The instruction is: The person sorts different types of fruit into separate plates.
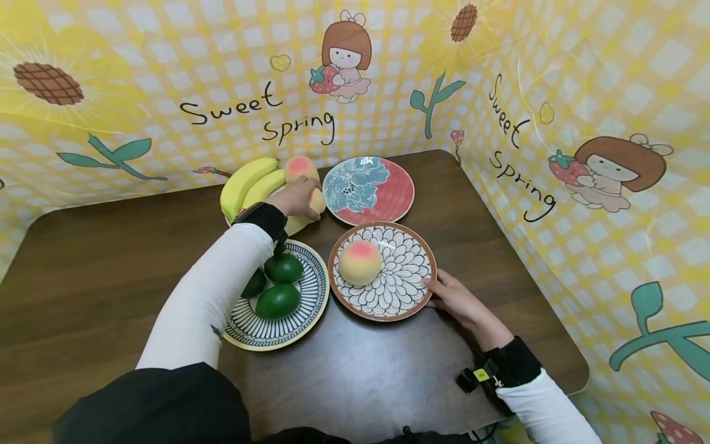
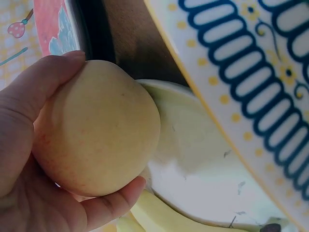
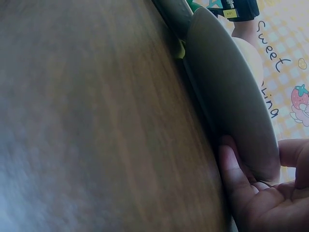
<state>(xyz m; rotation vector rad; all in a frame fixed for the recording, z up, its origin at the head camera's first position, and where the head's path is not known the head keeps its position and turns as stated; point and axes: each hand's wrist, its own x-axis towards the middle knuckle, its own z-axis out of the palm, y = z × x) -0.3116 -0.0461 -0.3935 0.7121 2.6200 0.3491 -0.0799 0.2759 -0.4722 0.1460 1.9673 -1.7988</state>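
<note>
My left hand [image 1: 296, 198] grips a peach [image 2: 99, 130] with thumb and fingers at the bowl [image 2: 203, 145] at the back. Bananas [image 1: 251, 183] and another peach [image 1: 301, 168] lie in that bowl beside the hand. My right hand [image 1: 457, 301] pinches the right rim of a brown-edged plate [image 1: 402, 271] with a petal pattern; in the right wrist view its fingers [image 3: 231, 166] reach under the plate. On this plate's left side sits one peach [image 1: 360, 263].
A blue-and-white plate [image 1: 310, 308] carrying several green avocado-like fruits [image 1: 278, 301] stands at front left, partly behind the left sleeve. Behind the brown-edged plate lies a red-and-blue flower plate [image 1: 396, 191]. A patterned cloth wall [image 1: 222, 55] borders the wooden table [image 1: 111, 259].
</note>
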